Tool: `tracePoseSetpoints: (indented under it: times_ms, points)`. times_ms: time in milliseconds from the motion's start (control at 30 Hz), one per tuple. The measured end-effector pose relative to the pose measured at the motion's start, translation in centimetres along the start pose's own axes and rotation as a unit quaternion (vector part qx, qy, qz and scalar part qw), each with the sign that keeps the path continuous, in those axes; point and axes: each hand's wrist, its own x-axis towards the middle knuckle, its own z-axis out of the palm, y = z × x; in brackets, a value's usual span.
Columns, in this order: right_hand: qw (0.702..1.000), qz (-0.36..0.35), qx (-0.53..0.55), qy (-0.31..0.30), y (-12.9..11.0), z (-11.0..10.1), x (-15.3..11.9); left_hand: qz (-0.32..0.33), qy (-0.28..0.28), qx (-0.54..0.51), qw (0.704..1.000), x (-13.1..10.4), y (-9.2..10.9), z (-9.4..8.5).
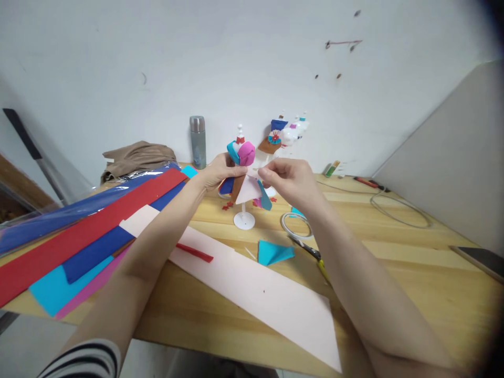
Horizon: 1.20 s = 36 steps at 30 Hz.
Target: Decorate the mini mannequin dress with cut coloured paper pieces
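In the middle stands a small white dress form (243,220) on a round base, wearing crepe-like paper: a magenta and teal top (247,153) and a skirt of pale pink (249,190), brown, blue and teal panels. My left hand (221,172) grips it at the waist from the left, thumb across the front. At the waist's right side, my right hand (289,178) has thumb and forefinger pinched together; a small pale bit shows at the tips, too small to name. Small red paper flowers (226,207) lie around the base.
Coloured paper strips, including a red one (98,228), cover the left; a long pale pink sheet (268,294) lies in front. Scissors (315,254), a tape roll (296,226) and a teal scrap (274,252) lie right. Behind stand a flask (198,144) and more dressed forms (279,126).
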Motion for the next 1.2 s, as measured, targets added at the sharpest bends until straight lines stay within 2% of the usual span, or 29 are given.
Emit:
tracePoseSetpoints:
  times_ms: [200, 367, 500, 600, 733, 867, 967, 1067, 1200]
  points:
    - [0.998, 0.033, 0.044, -0.021, 0.5, -0.5, 0.2, -0.007, 0.009, -0.004, 1.0, 0.2, 0.0, -0.1]
    - [0.994, 0.036, 0.098, 0.011, 0.4, -2.0, 0.2, -0.034, 0.002, -0.021, 0.999, -0.2, 0.0, 0.0]
    - [0.997, 0.015, 0.074, -0.023, -0.3, -2.2, 0.0, -0.044, -0.031, -0.014, 0.998, -0.4, 0.3, -0.1]
    - [0.999, -0.007, 0.032, -0.001, -0.6, -2.6, -0.2, -0.024, -0.047, 0.007, 0.999, -0.4, 0.6, -0.3]
    - [0.999, -0.006, -0.018, 0.039, 0.2, -3.4, 0.0, -0.005, -0.046, 0.03, 0.998, -0.4, 0.8, -0.6]
    - [1.0, 0.019, -0.024, 0.004, 1.0, -3.7, 0.1, 0.013, -0.031, 0.056, 0.998, -0.6, 1.1, -1.2]
    - [0.999, 0.037, -0.033, -0.015, 0.5, -3.6, 0.0, 0.015, -0.021, 0.05, 0.998, -0.9, 1.4, -1.8]
    - [0.997, 0.039, -0.071, 0.019, -0.1, -3.6, -0.2, -0.012, -0.041, 0.03, 0.999, -1.1, 1.7, -2.3]
    - [0.991, -0.019, -0.109, 0.07, -0.1, -3.8, -0.2, -0.023, -0.057, 0.015, 0.998, -1.2, 1.7, -2.7]
